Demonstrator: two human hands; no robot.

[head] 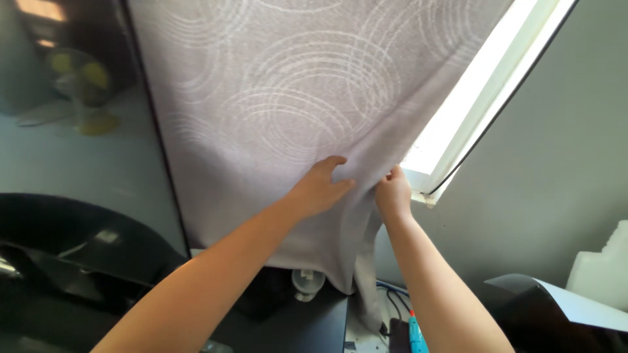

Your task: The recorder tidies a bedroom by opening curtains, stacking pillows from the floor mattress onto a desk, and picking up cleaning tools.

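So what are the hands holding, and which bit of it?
Both hands hold the grey curtain: the right hand pinches its lower side edge by the window, the left hand presses the cloth beside it.
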